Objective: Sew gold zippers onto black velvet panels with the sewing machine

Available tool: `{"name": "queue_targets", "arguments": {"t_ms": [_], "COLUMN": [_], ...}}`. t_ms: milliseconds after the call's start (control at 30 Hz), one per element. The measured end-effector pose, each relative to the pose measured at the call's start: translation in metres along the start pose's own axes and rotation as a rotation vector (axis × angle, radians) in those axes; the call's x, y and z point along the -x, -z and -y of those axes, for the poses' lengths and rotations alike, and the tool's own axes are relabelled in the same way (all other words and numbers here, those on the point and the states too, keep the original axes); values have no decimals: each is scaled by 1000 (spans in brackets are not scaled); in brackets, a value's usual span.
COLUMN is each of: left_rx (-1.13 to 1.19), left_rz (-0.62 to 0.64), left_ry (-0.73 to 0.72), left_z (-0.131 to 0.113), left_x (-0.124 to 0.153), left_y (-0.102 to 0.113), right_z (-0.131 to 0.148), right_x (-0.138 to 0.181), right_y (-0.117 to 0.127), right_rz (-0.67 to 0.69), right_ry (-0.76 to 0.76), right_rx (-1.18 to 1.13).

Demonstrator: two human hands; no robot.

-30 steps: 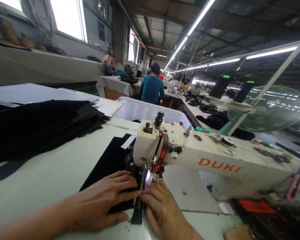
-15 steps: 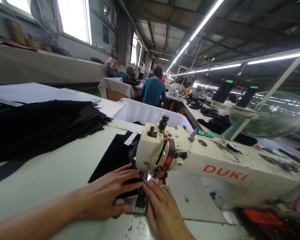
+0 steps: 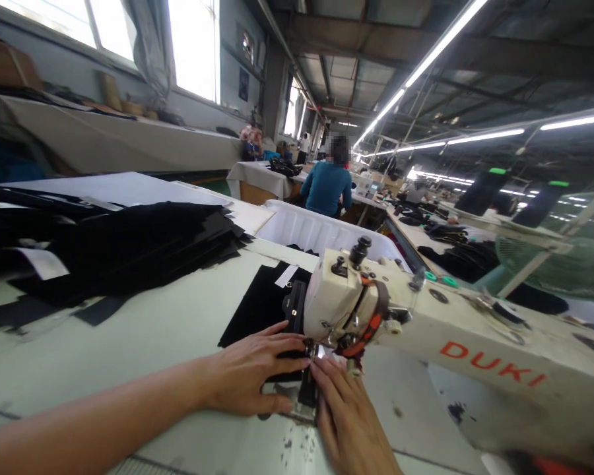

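A black fabric piece [image 3: 262,307] lies on the pale table under the head of a cream sewing machine [image 3: 426,336] marked DUKI. My left hand [image 3: 250,373] lies flat on the near end of the fabric, fingers stretched toward the needle. My right hand [image 3: 349,412] rests flat on the machine bed just right of the presser foot [image 3: 309,392], fingertips at the fabric's narrow black edge. Neither hand grips anything. A white label [image 3: 287,276] sits at the fabric's far end.
A stack of black cut pieces [image 3: 129,247] covers the table to the left. A white plastic bin [image 3: 321,234] stands behind the machine. A person in a teal top [image 3: 327,188] sits further back. A green fan [image 3: 564,264] is at the right.
The fabric has fed away from me under the presser foot, and less of it lies before the needle. Both hands have followed it forward. The view has swung left.
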State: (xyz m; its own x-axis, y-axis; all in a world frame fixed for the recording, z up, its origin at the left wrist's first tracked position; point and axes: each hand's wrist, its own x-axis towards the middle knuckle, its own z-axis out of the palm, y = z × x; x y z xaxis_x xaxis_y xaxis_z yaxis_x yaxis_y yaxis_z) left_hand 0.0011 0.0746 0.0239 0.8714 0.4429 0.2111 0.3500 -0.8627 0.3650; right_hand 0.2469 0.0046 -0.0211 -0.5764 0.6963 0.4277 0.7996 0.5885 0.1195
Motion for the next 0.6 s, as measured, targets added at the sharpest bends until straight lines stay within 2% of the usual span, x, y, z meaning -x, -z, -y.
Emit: {"name": "queue_targets", "arguments": {"t_ms": [167,333,467,600], "left_rx": [42,64,85,62], "left_rz": [-53,-78,-97,-127], "left_ry": [-29,-38,-44,-4], "left_z": [4,8,7,11], "left_x": [2,4,5,5], "left_y": [-5,-7,-9,-8], "right_z": [-13,-18,-26,-38], "right_x": [5,5,7,7], "right_y": [-12,-14,-18,-35], "right_rz": [-2,-18,-68,-155], "right_ry": [101,123,171,278], "right_rx": [70,91,129,200]}}
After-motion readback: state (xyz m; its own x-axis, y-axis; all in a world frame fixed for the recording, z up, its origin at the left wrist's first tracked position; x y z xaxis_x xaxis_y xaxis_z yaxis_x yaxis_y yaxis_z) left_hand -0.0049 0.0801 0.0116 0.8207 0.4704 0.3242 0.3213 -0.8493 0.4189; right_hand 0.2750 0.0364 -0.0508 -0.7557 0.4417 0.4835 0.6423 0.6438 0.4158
